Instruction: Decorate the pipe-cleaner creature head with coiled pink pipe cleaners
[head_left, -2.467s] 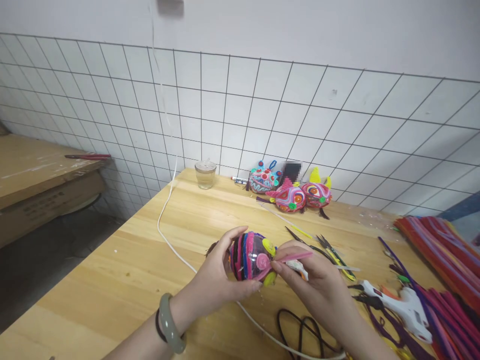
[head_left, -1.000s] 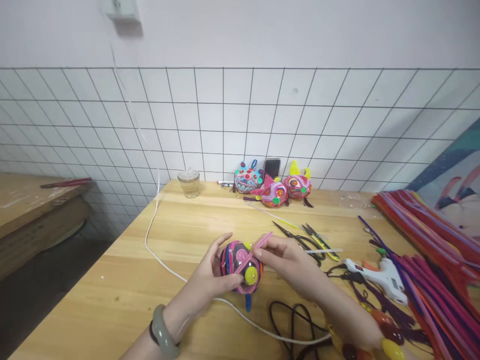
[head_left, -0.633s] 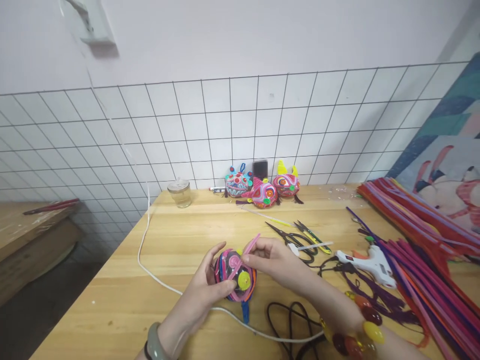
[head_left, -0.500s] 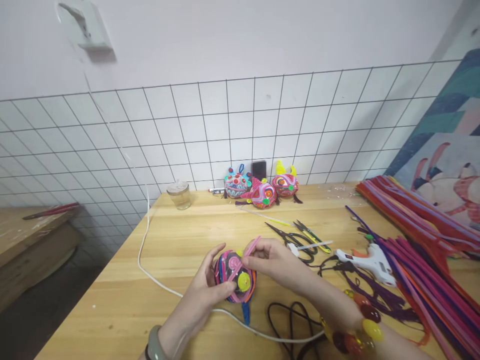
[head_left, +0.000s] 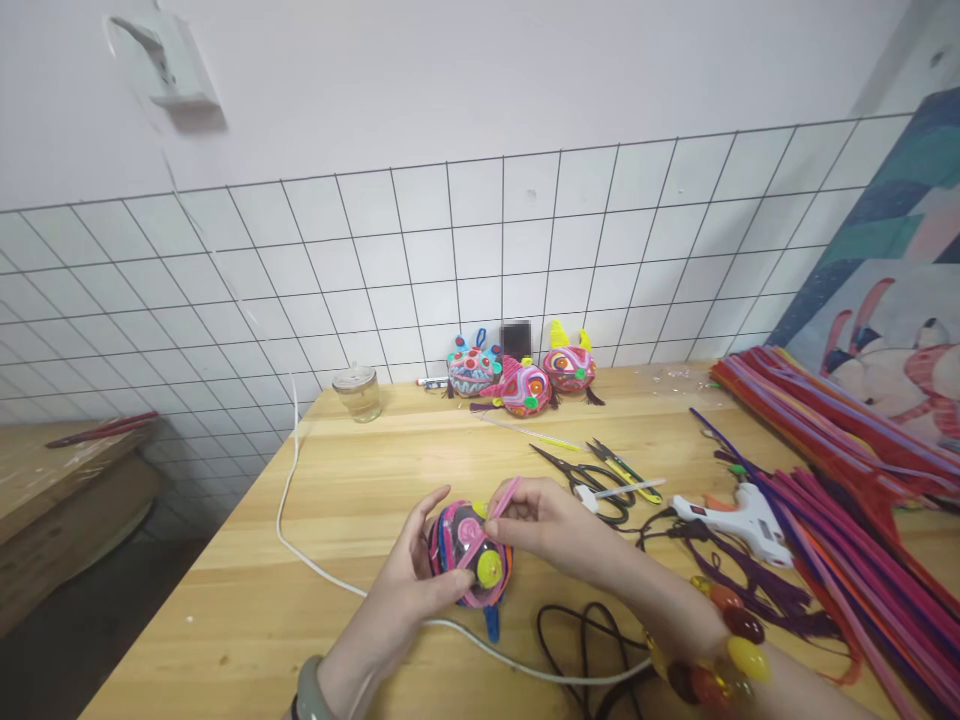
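Observation:
A round craft ornament (head_left: pixel 452 545), wrapped in pink, blue and orange strips with a dark bare patch, rests in my left hand (head_left: pixel 420 565). The thumb presses its front, beside a yellow coil (head_left: pixel 490 569); the fingers curve behind it. Above that coil sits a pink one (head_left: pixel 470 532), and a blue tab (head_left: pixel 492 624) sticks out below. Between thumb and fingers my right hand (head_left: pixel 534 512) pinches a pink pipe cleaner (head_left: pixel 508 492), which runs down across the ornament's front. My right fingertips are at the ornament's upper right side.
Black scissors (head_left: pixel 577 470), a yellow-handled cutter (head_left: pixel 634 478) and a white glue gun (head_left: pixel 739 525) lie to the right. Pipe cleaner bundles (head_left: pixel 840 550) cover the right side. Behind stand three finished ornaments (head_left: pixel 525 387) and a glass jar (head_left: pixel 358 395). A white cord (head_left: pixel 322 568) crosses the table.
Both hands keep their hold on the ornament and the pipe cleaner. The pipe cleaner's upper end has shifted slightly down; the view has moved a little.

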